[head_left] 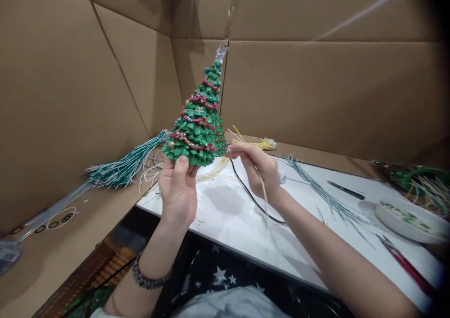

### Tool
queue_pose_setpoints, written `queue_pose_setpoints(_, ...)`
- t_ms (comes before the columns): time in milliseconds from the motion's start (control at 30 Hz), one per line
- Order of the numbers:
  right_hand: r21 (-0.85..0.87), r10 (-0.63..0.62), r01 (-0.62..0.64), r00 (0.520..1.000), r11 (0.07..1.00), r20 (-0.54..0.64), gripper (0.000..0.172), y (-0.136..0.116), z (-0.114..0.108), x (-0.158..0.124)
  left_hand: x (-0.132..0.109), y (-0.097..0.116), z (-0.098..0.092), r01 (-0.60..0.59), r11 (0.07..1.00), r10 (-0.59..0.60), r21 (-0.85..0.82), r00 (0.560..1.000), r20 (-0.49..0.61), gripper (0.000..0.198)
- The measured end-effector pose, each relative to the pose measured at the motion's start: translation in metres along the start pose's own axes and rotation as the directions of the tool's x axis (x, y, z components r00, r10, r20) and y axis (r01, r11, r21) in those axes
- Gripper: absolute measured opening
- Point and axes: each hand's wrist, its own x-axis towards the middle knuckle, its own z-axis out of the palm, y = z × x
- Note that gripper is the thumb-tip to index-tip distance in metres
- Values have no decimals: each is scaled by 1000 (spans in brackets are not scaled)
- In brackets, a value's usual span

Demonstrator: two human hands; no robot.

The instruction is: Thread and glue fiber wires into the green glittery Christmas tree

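Note:
My left hand [178, 186] is closed round the bottom edge of a green Christmas tree figurine [197, 121], thumb in front. The tree tilts to the right, with red garlands, small ornaments and a clear tip. My right hand [258, 165] is at the right side of its base, fingers bent together, the fingertips partly hidden. A thin yellow wire [263, 189] runs out of the right hand and hangs past the wrist. Close to those fingers, a black cable [246, 189] curves down over the white tabletop [225, 205].
Green-and-white wires [126, 165] lie in a bundle at left, yellow ones [260, 143] behind. On the right are loose green wires [316, 186], a black pen-like tool [346, 190], red-handled pliers [404, 264] and a white bowl [408, 219]. Cardboard walls [316, 83] enclose the table.

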Motion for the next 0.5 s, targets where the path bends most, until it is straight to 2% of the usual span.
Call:
queue_pose_setpoints(33,14,-96,96,995,995,-36,27,-10,-8,2,-2,-2,1,4,1000,-4,11,1000,2,9)
queue_pose_setpoints(100,-14,-249,249,968,968,-26,32,-27,-19,3,-8,-5,3,10,999,-11,44,1000,9,11)
queue_pose_setpoints(167,-88,-330,330,944,940,13,35,-40,-24,0,-14,-10,5,3,995,-5,96,1000,22,13)
queue_pose_setpoints(367,-261,-337,306,938,915,-83,31,-51,-18,-22,-32,-25,3,-166,911,158,377,986,51,22)
queue_pose_setpoints(500,-292,-341,309,938,905,-63,30,-49,-16,-27,-39,-33,0,-294,827,287,478,954,90,20)
